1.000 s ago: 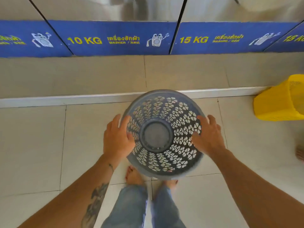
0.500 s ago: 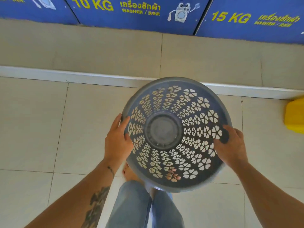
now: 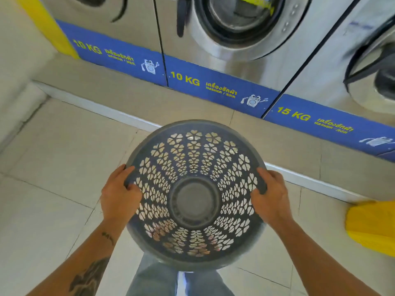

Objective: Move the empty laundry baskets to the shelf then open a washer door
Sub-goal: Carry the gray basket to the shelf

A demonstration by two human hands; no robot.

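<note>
I hold a round grey laundry basket with flower-shaped holes in front of me, above the floor and my legs; I look down into it and it is empty. My left hand grips its left rim, and my right hand grips its right rim. A yellow laundry basket lies on its side on the floor at the right edge. Ahead stands a row of steel washers; the middle 10 KG washer has its round door shut.
The washers stand on a raised tiled step with a white edge. A second 10 KG washer is at the left and a 15 KG washer at the right. A wall with a yellow stripe closes the far left. Tiled floor lies to my left.
The basket has risen toward me with both hands on its rim. My view has lifted and turned, so the washer doors now show and the yellow basket has slid lower right.
</note>
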